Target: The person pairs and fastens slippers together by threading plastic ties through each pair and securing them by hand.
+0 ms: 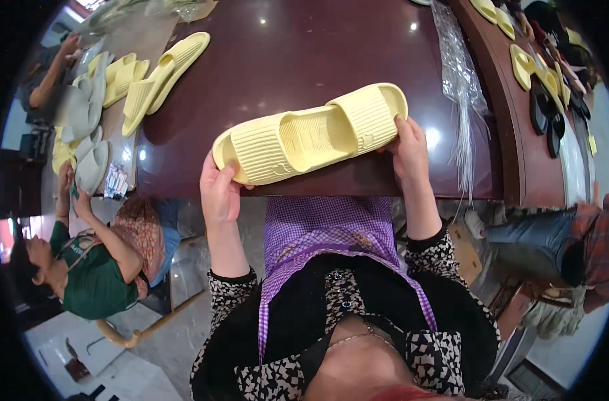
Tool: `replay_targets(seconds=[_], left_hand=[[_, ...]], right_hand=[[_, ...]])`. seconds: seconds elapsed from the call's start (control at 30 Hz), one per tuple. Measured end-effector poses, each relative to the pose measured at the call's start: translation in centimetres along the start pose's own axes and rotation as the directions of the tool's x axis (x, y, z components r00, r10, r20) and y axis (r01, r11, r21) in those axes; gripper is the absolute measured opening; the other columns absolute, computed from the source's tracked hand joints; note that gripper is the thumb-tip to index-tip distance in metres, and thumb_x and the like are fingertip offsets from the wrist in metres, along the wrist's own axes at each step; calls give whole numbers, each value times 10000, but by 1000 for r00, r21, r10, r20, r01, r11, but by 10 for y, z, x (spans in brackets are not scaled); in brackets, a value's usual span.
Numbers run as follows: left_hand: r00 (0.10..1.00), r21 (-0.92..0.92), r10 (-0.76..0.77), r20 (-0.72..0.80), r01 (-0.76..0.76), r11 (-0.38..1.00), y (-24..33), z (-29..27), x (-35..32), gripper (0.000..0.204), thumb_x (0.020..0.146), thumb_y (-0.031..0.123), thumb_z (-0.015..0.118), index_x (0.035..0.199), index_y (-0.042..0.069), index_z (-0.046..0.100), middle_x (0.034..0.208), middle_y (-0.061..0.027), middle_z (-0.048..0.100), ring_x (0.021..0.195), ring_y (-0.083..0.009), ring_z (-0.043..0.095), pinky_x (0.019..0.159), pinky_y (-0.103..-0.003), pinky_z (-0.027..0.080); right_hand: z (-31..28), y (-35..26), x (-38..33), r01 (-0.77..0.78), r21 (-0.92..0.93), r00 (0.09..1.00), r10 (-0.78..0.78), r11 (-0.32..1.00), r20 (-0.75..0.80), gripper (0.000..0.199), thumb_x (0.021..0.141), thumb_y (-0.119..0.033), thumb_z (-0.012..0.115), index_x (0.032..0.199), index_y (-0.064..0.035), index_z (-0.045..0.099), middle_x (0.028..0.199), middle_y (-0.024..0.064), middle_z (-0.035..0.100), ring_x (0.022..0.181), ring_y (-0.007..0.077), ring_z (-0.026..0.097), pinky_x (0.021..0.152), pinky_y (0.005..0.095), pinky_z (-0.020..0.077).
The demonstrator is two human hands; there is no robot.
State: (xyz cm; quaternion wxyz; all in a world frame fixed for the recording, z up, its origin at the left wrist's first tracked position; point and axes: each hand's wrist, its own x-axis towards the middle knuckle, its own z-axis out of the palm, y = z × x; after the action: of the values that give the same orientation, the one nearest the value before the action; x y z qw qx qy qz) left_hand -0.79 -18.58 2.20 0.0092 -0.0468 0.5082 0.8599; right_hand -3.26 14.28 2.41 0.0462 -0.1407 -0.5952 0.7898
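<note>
A pair of pale yellow ribbed slide slippers (pixel 316 137) is held level just over the table's near edge. The two slippers overlap heel into heel, so a broad strap and an open toe show at either end. My left hand (pixel 219 192) grips the left toe, thumb on the inside and the other fingers mostly hidden beneath. At the opposite toe, my right hand (pixel 409 148) closes on the rim, with its thumb along the end. Small raised marks show on the sides of both straps.
On the dark red table (pixel 284 50), more yellow slippers (pixel 164 83) and grey slippers (pixel 92 160) lie at the left. A clear plastic bag (pixel 461 73) with white strands lies right. A co-worker in green (pixel 100 281) sits left; other slippers (pixel 545 77) lie beyond the right-hand ledge.
</note>
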Motion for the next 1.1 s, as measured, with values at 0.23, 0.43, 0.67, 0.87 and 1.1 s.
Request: replay_targets(seconds=[0.23,0.43,0.67,0.87,1.1], left_hand=[[983,131,114,-145,-95,987,26,8,51,364,898,104,528,1229,-38,471,1102,-106,593,941,-172,593,813,-283,484],[987,317,-56,153,5,948,24,60,125,333,901,178,549,1147,-46,558,1053,-104,617,941,-152,586,819,-272,468],[914,610,373,160,-389,690,-30,82,160,314,913,176,527,1150,-28,562,1024,-103,625,849,-138,597,747,-268,476],[938,479,345,-24,-292,828,-51,54,156,255,910,145,508,1087,-29,566,959,-101,622,802,-133,588,702,-248,482],[946,230,201,-254,-143,963,-43,39,158,170,897,77,478,1027,-9,547,870,-98,604,730,-122,570,599,-232,487]], right_hand=[[-56,-33,35,72,-65,989,-79,995,-127,292,937,-230,468,988,35,580,850,70,630,693,130,601,601,265,483],[-20,-49,78,62,-321,995,-34,945,94,334,919,-250,509,1032,49,605,865,57,645,793,113,603,695,246,477],[-25,-34,87,454,-673,828,-556,584,75,274,892,-188,545,1036,36,610,884,60,652,812,113,603,726,240,475],[-95,-35,8,296,-713,864,-497,635,-84,189,869,-107,568,987,28,630,820,52,646,774,117,608,703,239,477],[-168,-48,-31,46,-917,772,-596,396,-219,239,847,-168,606,980,30,633,819,108,658,775,179,626,703,284,482]])
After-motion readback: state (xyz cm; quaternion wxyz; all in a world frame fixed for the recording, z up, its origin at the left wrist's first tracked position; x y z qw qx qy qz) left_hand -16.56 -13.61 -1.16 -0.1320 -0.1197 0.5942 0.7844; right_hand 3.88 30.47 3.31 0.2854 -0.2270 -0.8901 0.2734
